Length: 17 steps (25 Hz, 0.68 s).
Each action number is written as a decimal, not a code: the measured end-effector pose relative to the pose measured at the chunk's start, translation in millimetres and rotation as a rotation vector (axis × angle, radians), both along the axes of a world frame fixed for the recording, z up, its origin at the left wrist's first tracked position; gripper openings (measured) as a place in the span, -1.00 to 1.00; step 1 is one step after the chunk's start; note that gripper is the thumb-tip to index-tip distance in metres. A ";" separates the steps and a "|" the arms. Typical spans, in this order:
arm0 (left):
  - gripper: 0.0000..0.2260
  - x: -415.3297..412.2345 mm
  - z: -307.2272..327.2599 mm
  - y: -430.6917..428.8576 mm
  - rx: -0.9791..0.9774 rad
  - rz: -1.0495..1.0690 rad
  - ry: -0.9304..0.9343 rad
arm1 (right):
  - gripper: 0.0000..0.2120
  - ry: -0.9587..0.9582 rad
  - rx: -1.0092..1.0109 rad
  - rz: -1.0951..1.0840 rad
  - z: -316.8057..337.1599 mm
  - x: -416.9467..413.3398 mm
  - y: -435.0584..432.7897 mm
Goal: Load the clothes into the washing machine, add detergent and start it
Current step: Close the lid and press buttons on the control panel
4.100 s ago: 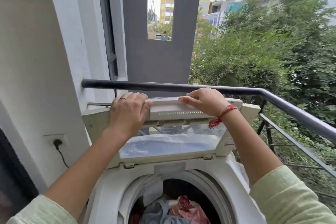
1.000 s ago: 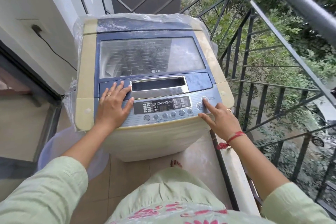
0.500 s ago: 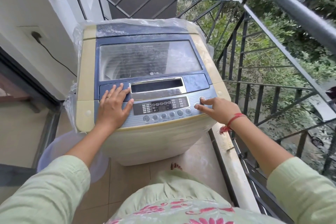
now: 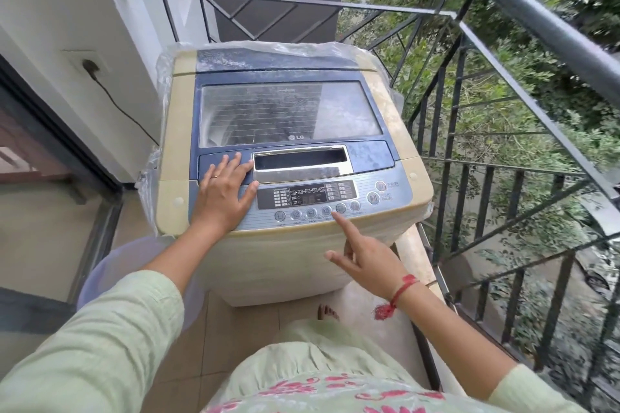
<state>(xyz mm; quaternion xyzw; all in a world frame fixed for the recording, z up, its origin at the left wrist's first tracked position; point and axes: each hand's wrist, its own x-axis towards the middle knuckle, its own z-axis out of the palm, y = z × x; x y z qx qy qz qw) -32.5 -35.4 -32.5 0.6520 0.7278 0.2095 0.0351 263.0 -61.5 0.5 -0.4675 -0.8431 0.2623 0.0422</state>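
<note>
The cream and blue top-loading washing machine (image 4: 288,265) stands on a narrow balcony with its glass lid (image 4: 288,114) closed, so the clothes inside are hidden. My left hand (image 4: 223,194) lies flat, fingers spread, on the left end of the control panel (image 4: 339,198). My right hand (image 4: 364,253) hovers at the front edge with its index finger stretched out, the tip at the row of round buttons (image 4: 317,212) below the display. Neither hand holds anything.
A black metal railing (image 4: 523,53) runs behind and along the right of the machine, with trees below. The white wall at left carries a socket with a plugged cable (image 4: 90,67). A pale plastic tub (image 4: 114,265) stands left of the machine. A bare foot (image 4: 327,312) shows on the tiled floor.
The lid, held open four seconds ago, is now closed. My right hand has moved from the buttons at the panel's right end leftward to the lower button row. My left hand has stayed put.
</note>
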 end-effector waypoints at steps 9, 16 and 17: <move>-0.51 -0.8 -1.1 0.0 -0.007 0.008 -0.008 | -0.24 -0.320 0.141 0.207 -1.3 -77.2 -19.9; -0.54 -1.1 -0.6 1.2 0.020 0.009 -0.022 | -0.18 -0.392 0.152 0.175 5.3 -90.7 -15.4; -0.53 -1.0 -0.5 1.2 0.021 0.008 -0.023 | -0.18 -0.397 0.144 0.177 6.8 -92.3 -15.4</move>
